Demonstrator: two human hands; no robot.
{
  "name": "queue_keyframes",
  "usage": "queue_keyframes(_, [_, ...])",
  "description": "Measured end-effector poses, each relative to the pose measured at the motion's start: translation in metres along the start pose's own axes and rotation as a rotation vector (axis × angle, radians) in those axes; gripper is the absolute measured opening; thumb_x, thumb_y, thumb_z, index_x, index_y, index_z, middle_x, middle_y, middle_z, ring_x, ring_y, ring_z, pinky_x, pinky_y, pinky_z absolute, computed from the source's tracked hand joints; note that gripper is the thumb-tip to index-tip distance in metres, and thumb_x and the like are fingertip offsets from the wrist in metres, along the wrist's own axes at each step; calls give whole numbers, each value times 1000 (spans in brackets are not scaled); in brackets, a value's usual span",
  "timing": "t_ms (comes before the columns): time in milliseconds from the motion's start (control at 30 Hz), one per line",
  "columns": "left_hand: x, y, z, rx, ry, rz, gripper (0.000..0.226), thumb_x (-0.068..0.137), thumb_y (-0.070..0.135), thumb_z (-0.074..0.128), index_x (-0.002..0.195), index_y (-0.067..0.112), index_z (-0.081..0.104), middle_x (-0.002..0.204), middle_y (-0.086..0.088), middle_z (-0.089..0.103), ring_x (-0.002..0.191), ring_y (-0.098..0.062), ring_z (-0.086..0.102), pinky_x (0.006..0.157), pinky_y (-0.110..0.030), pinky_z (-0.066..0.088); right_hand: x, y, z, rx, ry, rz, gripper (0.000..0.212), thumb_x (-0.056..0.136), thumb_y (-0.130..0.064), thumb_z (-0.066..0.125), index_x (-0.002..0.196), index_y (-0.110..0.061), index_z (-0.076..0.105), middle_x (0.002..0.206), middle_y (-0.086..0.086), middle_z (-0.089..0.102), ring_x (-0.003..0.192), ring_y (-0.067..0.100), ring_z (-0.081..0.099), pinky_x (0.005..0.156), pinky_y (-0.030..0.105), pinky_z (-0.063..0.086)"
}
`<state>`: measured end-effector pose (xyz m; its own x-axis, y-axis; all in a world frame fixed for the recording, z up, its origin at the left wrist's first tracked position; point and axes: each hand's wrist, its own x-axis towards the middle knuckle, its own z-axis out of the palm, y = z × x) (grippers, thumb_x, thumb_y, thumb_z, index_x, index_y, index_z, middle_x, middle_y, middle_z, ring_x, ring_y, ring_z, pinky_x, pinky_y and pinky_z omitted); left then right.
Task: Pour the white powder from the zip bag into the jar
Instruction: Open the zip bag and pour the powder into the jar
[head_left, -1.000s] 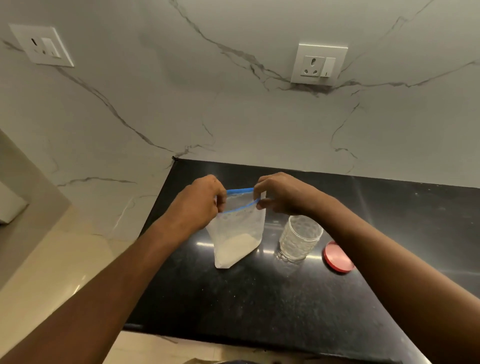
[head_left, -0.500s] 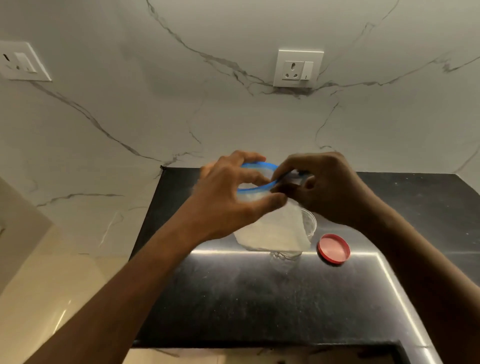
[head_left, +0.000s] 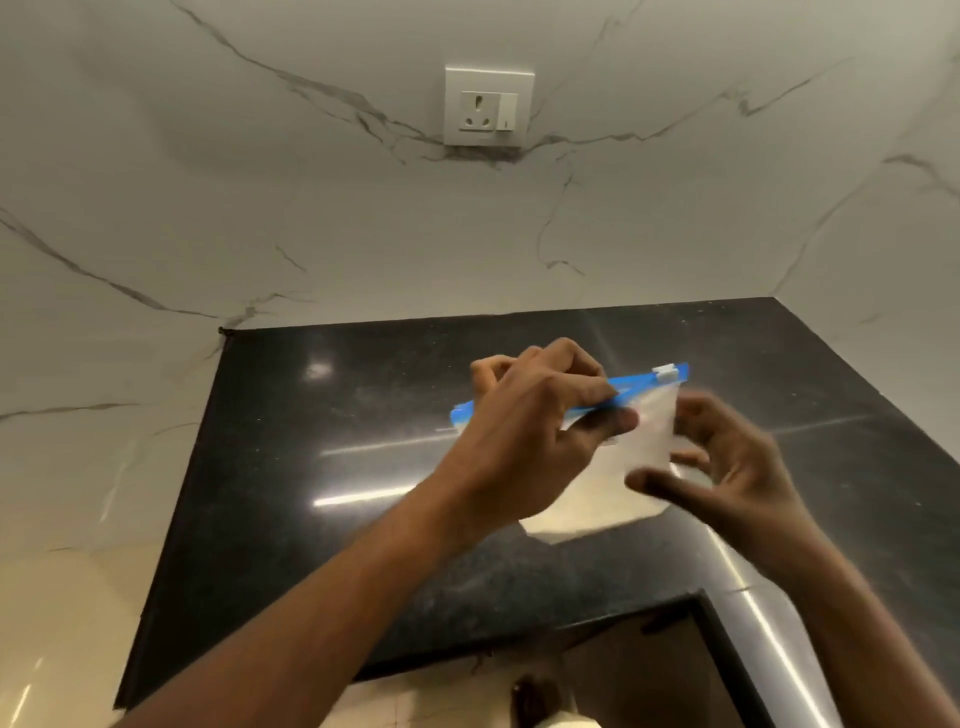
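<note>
- The left hand (head_left: 524, 441) is closed in a pinch on the zip bag (head_left: 644, 447), thumb underneath and fingers curled over the blue strip (head_left: 628, 387) along its top edge; the knuckles are bent tight and the forearm comes in from the lower left.
- The zip bag hangs between the two hands, held up over the counter (head_left: 311, 519) rather than resting on it, its blue top slanting upward to the right.
- The bag is thin, clear and slightly frosted plastic, sagging into a soft, rounded belly below the left hand, where the white powder (head_left: 582, 519) gathers in a pale cream heap.
- A small white slider (head_left: 666, 372) sits at the high right end of the blue strip, just above the right hand.
- The right hand (head_left: 727, 467) is half open, fingers spread and curved around the bag's right side; it is blurred, and I cannot tell whether the fingertips actually grip the plastic or only touch it.
- Beneath both hands the counter is polished black stone, finely speckled, with bright streaks of reflected light.
- Behind the hands the wall (head_left: 260, 208) is smooth white marble with grey veins, with a square white socket plate (head_left: 488, 106) set high above them.
- The jar is not visible from here.
</note>
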<state>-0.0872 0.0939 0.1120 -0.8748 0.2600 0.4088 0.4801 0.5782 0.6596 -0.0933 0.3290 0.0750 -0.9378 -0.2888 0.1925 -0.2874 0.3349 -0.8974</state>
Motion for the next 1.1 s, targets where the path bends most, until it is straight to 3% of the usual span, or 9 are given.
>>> queue_keyframes(100, [12, 10, 21, 2, 33, 74, 16, 97, 31, 72, 107, 22, 82, 105, 11, 61, 101, -7, 48, 93, -37, 23, -23, 47, -3, -6, 50, 269, 70, 67, -44, 85, 128, -15, 66, 120, 7, 74, 112, 29, 71, 91, 56, 61])
queue_keyframes(167, [22, 11, 34, 8, 74, 81, 18, 98, 31, 72, 107, 20, 82, 108, 6, 64, 103, -6, 47, 94, -35, 21, -27, 67, -8, 21, 90, 338, 66, 65, -50, 82, 119, -15, 69, 108, 7, 77, 102, 31, 75, 82, 52, 65])
queue_keyframes(267, [34, 4, 44, -40, 137, 22, 20, 99, 30, 71, 111, 18, 80, 109, 6, 64, 105, -7, 49, 97, -34, 21, -20, 81, -22, 137, 173, 317, 40, 72, -43, 83, 104, -19, 77, 101, 9, 79, 92, 31, 77, 74, 49, 66])
queue_keyframes(433, [54, -21, 52, -326, 151, -243, 21, 97, 29, 73, 109, 12, 79, 113, 3, 61, 111, -22, 61, 105, -58, 46, -1, 90, -45, 273, 239, 240, 19, 83, -24, 76, 96, -13, 82, 94, 13, 78, 88, 38, 75, 69, 43, 67])
queue_keyframes(667, [75, -67, 43, -469, -61, -451, 8, 92, 27, 78, 97, 29, 84, 120, 16, 65, 115, -10, 62, 108, -45, 52, 35, 97, -71, 159, 171, 194, 12, 87, -22, 72, 89, -20, 84, 86, 11, 78, 78, 21, 75, 70, 35, 67])
queue_keyframes(833, [89, -85, 36, -362, -175, -448, 13, 92, 30, 79, 83, 39, 78, 79, 44, 65, 80, 19, 66, 64, -10, 56, 50, 100, -89, 26, 101, 163, 11, 92, -19, 71, 92, -18, 82, 87, 7, 77, 81, 24, 76, 66, 33, 67])
queue_keyframes(900, [92, -89, 35, -381, -194, -479, 7, 92, 41, 76, 90, 35, 80, 79, 37, 71, 81, 14, 70, 64, -13, 58, 55, 99, -93, -23, 77, 164, 12, 92, -20, 71, 94, -15, 81, 88, 6, 77, 84, 27, 75, 69, 38, 67])
queue_keyframes(1000, [93, -89, 32, -435, -150, -515, 24, 87, 50, 75, 96, 30, 84, 87, 21, 79, 88, 0, 76, 76, -21, 63, 63, 92, -97, -155, 45, 92, 11, 93, -18, 70, 94, -17, 81, 91, -1, 75, 86, 22, 73, 72, 40, 67])
queue_keyframes(1100, [95, -89, 33, -457, -111, -515, 24, 89, 43, 76, 103, 24, 84, 100, 7, 82, 96, -11, 78, 88, -32, 64, 69, 82, -100, -318, 13, -33, 13, 92, -17, 70, 99, -15, 81, 90, -6, 74, 85, 19, 71, 73, 42, 64])
